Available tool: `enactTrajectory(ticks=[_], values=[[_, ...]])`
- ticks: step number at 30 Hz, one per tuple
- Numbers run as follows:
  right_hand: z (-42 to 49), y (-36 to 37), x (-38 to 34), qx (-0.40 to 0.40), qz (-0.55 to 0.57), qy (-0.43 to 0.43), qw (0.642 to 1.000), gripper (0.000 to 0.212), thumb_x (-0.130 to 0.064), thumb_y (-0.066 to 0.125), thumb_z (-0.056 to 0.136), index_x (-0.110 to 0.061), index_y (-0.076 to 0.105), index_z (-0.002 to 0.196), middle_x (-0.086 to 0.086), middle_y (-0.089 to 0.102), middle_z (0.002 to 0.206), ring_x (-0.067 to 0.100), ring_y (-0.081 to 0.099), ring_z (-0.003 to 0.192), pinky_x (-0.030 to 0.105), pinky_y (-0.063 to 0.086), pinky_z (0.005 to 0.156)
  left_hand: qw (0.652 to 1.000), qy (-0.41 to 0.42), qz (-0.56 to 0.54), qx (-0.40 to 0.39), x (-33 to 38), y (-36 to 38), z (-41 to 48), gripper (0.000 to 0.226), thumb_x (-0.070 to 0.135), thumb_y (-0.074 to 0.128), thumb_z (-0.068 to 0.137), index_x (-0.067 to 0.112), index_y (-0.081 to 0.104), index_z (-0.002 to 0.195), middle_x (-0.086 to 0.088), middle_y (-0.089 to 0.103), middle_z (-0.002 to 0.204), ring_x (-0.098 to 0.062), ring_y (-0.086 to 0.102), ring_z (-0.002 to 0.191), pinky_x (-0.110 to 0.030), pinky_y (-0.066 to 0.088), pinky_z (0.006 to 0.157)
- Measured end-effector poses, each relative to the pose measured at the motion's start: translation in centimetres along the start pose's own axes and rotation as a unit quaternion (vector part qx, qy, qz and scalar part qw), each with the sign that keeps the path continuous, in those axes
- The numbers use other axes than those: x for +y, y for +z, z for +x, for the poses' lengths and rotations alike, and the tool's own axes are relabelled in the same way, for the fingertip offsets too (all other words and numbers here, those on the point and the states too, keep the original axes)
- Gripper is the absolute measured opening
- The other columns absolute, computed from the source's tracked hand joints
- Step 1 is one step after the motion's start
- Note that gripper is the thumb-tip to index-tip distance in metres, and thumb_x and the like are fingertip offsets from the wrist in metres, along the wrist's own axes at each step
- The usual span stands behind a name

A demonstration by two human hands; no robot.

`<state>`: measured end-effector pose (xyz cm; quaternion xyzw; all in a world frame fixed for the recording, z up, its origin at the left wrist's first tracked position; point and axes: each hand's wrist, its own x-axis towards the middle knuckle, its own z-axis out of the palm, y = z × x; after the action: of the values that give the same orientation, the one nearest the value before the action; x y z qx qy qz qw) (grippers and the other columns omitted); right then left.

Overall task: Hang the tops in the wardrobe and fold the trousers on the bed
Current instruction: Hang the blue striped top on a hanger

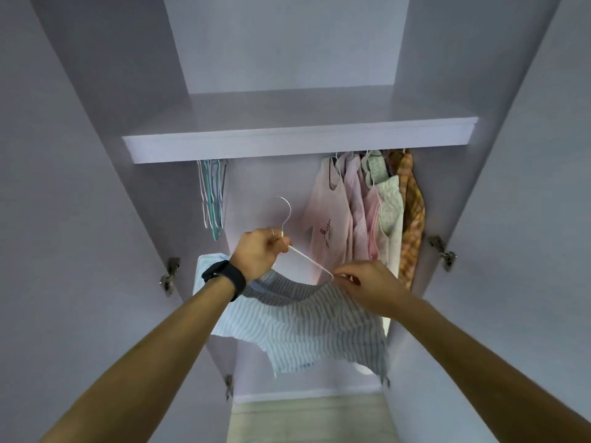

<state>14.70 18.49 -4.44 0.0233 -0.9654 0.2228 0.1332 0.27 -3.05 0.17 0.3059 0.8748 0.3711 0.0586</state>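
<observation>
Left hand [260, 251] gripped thin white wire hanger [307, 259] at neck. Right hand [367, 286] pinched blue-striped white top [307, 324] at hanger end.

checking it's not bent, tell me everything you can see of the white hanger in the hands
The white hanger is thin, like coated wire, with its open hook pointing up, not hung yet. The left hand grips its neck. One arm slopes down right to a rounded end, where the right hand pinches the striped top. The other arm is hidden.
</observation>
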Motion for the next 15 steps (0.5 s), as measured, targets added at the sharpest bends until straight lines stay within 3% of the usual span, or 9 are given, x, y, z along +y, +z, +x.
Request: enactTrajectory(ticks=[2, 5, 8, 11, 15], values=[[0.8, 0.4, -0.8, 0.003, -0.022, 0.024, 0.999, 0.019, -0.023, 0.06, 0.099, -0.018, 0.075, 0.11, -0.003, 0.074, 0.107, 0.014, 0.065, 0.095, 0.025, 0.047, 0.084, 1.0, 0.016, 0.021, -0.006, -0.7, -0.3, 1.4, 0.029, 0.035, 0.056, 0.101, 0.012, 0.073, 0.106, -0.004, 0.075, 0.098, -0.022, 0.067, 0.096, -0.031, 0.049, 0.089], [1.6, 1.1, -1.7, 0.016, -0.051, 0.054, 0.997, 0.017, -0.019, 0.057, 0.097, -0.017, 0.073, 0.096, -0.001, 0.073, 0.094, 0.019, 0.064, 0.084, 0.031, 0.048, 0.074, 0.997, 0.035, 0.063, -0.014, -1.6, -0.5, 2.8, 0.029, 0.036, 0.054, 0.102, 0.014, 0.071, 0.111, -0.005, 0.073, 0.105, -0.023, 0.066, 0.101, -0.024, 0.044, 0.08], [2.4, 1.6, -2.1, 0.021, -0.059, 0.08, 0.995, 0.017, -0.017, 0.055, 0.096, -0.017, 0.07, 0.091, -0.003, 0.07, 0.091, 0.015, 0.061, 0.08, 0.026, 0.045, 0.069, 0.995, 0.057, 0.079, -0.034, -2.5, -1.1, 3.8, 0.03, 0.034, 0.056, 0.1, 0.015, 0.065, 0.122, -0.007, 0.065, 0.124, -0.026, 0.059, 0.117, -0.026, 0.044, 0.092], [3.3, 2.1, -1.8, 0.013, -0.066, 0.114, 0.991, 0.016, -0.015, 0.054, 0.095, -0.015, 0.068, 0.088, -0.002, 0.068, 0.087, 0.016, 0.059, 0.076, 0.02, 0.038, 0.062, 0.98, 0.089, 0.174, 0.037, -3.6, -2.7, 4.9, 0.052, 0.029, 0.057, 0.098, 0.017, 0.045, 0.148, -0.01, 0.039, 0.154, -0.029, 0.036, 0.14, -0.04, 0.034, 0.114], [5.9, 3.3, -0.7, -0.003, -0.076, 0.165, 0.983, 0.018, -0.018, 0.051, 0.099, -0.017, 0.068, 0.096, -0.005, 0.061, 0.088, 0.015, 0.059, 0.08, 0.018, 0.035, 0.066, 0.924, 0.177, 0.298, 0.158, -3.6, -5.7, 8.0, 0.074, 0.03, 0.055, 0.096, 0.02, 0.017, 0.16, -0.009, -0.004, 0.167, -0.033, 0.002, 0.153, -0.059, 0.01, 0.122]])
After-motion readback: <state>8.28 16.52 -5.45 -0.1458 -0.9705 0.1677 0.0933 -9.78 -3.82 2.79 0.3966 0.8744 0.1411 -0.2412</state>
